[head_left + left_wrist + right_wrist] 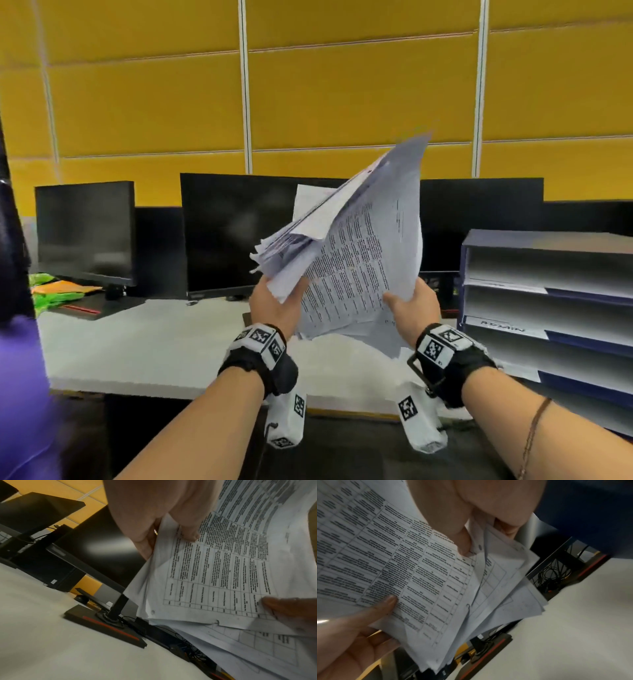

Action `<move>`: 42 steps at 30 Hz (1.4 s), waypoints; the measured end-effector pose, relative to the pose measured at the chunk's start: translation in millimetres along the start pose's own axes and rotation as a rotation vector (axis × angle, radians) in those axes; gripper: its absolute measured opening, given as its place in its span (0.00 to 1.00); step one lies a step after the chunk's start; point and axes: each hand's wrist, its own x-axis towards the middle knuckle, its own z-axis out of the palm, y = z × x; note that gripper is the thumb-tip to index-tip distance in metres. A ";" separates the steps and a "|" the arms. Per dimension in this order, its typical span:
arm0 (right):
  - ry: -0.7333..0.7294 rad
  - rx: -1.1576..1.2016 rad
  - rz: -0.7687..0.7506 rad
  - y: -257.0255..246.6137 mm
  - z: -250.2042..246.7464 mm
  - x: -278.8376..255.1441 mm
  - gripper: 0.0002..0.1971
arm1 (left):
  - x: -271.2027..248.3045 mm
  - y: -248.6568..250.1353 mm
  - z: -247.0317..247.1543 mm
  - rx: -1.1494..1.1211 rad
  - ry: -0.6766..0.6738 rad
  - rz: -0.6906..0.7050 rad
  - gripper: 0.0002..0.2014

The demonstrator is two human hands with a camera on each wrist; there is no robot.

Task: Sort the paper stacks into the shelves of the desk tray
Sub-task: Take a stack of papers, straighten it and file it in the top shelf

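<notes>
A thick, uneven stack of printed papers (356, 246) is held up in the air above the white desk, tilted and fanned. My left hand (277, 301) grips its lower left edge, thumb on the front sheet (214, 568). Gripping the lower right edge is my right hand (416, 301), thumb pressed on the printed table (406, 563). The blue desk tray (551, 240) with several open shelves stands at the right, apart from the stack. One shelf carries a white label (503, 330).
Three dark monitors (239, 233) line the back of the white desk (137, 342). A monitor base with a red stripe (106, 627) sits nearby. Green and orange items (58, 291) lie at the far left. A person in purple (20, 394) stands at the left edge.
</notes>
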 end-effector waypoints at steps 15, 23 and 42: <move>-0.071 -0.038 0.080 58.0 15.5 19.9 0.31 | 9.9 -48.8 24.1 -0.013 -0.138 -0.202 0.18; -0.051 0.003 -0.010 36.6 19.5 19.4 0.20 | 13.6 -43.1 22.4 0.081 -0.094 -0.119 0.35; -0.062 0.142 -0.111 5.6 37.8 18.1 0.18 | 17.6 -18.5 15.8 0.010 -0.016 -0.018 0.24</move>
